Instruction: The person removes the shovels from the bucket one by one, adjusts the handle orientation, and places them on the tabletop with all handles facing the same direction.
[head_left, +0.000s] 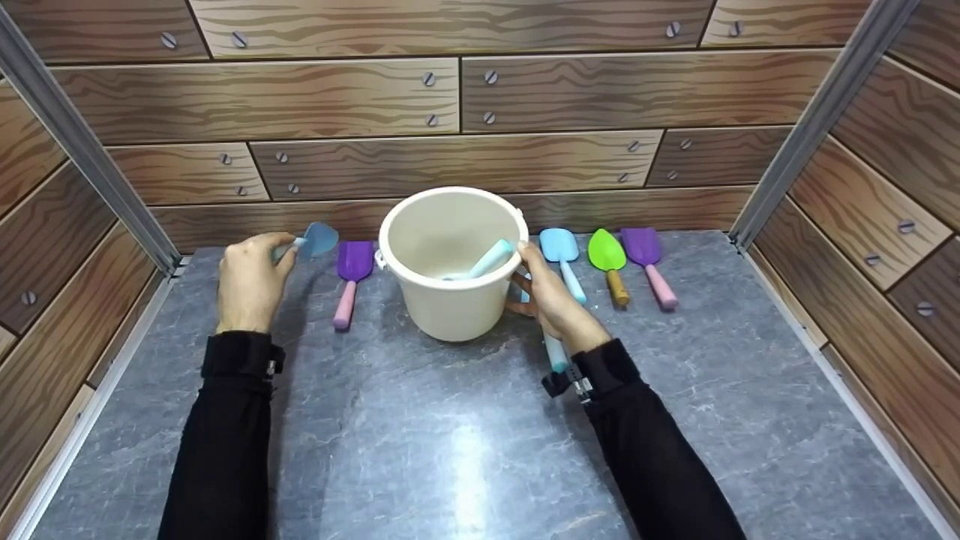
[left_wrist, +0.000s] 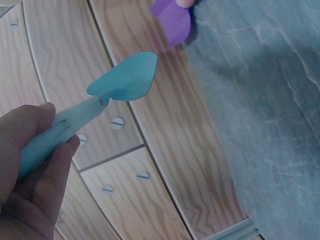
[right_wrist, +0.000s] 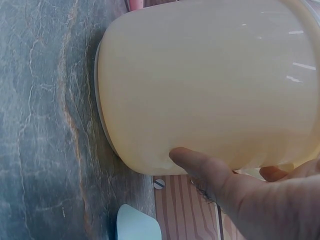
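Note:
My left hand [head_left: 247, 277] pinches the pale blue handle of a blue trowel [left_wrist: 127, 77] between thumb and fingers. The trowel's blade [head_left: 321, 238] points to the right, near the back wall. A cream bucket [head_left: 454, 311] stands mid-table, and a light blue handle [head_left: 491, 259] leans inside it; the rest of that tool is mostly hidden. My right hand [head_left: 551, 296] holds the bucket's right side, one finger up at the rim. In the right wrist view, a fingertip of the right hand [right_wrist: 215, 170] presses the bucket's outer wall [right_wrist: 200, 85].
A purple shovel [head_left: 355, 261] with a pink handle lies left of the bucket. To the right lie a light blue shovel [head_left: 559, 244], a green trowel [head_left: 606, 250] and another purple shovel [head_left: 642, 244]. Another blue handle [head_left: 555, 352] shows beneath my right wrist. Wood-patterned walls [head_left: 360, 97] enclose the table.

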